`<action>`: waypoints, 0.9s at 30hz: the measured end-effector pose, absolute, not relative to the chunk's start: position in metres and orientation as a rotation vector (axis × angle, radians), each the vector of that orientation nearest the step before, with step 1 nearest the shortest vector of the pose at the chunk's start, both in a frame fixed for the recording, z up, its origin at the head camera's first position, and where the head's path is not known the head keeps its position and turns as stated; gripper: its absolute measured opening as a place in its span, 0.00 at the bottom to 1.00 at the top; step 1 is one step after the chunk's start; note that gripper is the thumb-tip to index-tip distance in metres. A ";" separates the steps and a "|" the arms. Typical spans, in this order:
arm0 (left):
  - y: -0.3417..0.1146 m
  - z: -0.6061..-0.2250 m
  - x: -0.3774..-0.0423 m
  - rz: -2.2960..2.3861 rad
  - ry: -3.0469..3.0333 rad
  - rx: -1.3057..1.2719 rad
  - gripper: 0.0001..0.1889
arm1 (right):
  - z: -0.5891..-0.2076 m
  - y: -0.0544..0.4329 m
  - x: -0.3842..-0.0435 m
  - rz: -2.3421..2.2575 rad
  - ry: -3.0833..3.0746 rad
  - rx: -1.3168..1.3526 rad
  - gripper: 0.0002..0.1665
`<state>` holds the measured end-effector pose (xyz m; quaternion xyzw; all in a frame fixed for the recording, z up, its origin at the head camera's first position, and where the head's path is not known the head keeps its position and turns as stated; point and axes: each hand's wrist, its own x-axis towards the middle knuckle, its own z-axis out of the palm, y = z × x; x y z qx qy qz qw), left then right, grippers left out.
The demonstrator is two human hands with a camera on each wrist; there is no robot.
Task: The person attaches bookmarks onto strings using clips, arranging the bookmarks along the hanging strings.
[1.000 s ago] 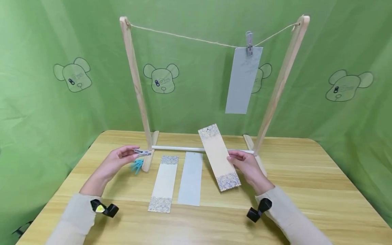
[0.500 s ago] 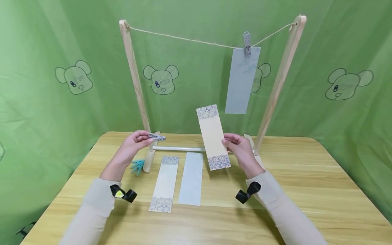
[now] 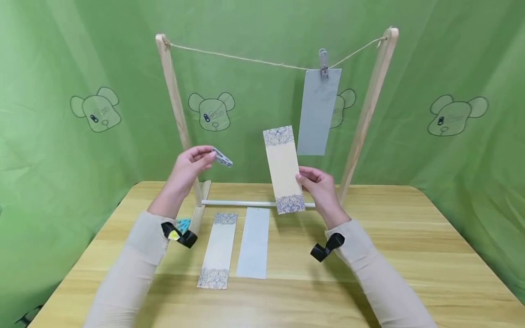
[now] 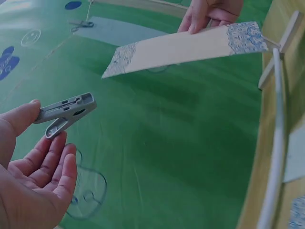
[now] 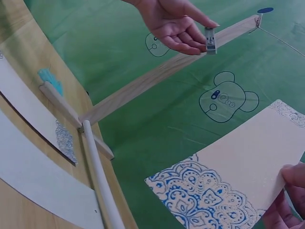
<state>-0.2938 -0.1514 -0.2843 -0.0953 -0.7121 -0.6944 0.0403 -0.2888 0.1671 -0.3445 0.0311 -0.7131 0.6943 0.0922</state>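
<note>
The left hand (image 3: pixel 187 167) pinches a gray clip (image 3: pixel 223 157), and the right hand (image 3: pixel 321 189) pinches a tan card (image 3: pixel 281 171) by one edge, so it could slip if that hold gets loose.

It's a broad, pale wood-grain tabletop (image 3: pixel 430 255) spreading out below both hands! Lying flat, nearer the person than the left hand (image 3: pixel 184 171), there's a long cream card with blue lacy ends (image 3: pixel 216 248). Just beside it, between that hand and the right hand (image 3: pixel 321 189), a plain pale-blue rectangular card (image 3: pixel 252 243)! Below the left hand stands a light wooden foot (image 3: pixel 198 217), and right next to it a small teal bundle (image 3: pixel 184 224), partly hidden.
</note>
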 end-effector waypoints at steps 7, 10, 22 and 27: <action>-0.134 -0.246 -0.298 -2.088 -2.138 -0.384 0.15 | -0.331 0.159 -0.294 2.072 -2.049 0.084 0.19; -0.127 -0.229 -0.301 -2.098 -2.108 -0.402 0.15 | -0.322 0.156 -0.298 2.077 -2.011 0.093 0.18; -0.103 -0.167 -0.319 -2.194 -1.988 -0.447 0.15 | -0.301 0.157 -0.305 2.068 -1.956 0.087 0.14; -0.095 -0.144 -0.320 -2.236 -1.957 -0.449 0.16 | -0.294 0.158 -0.307 2.100 -1.912 0.108 0.14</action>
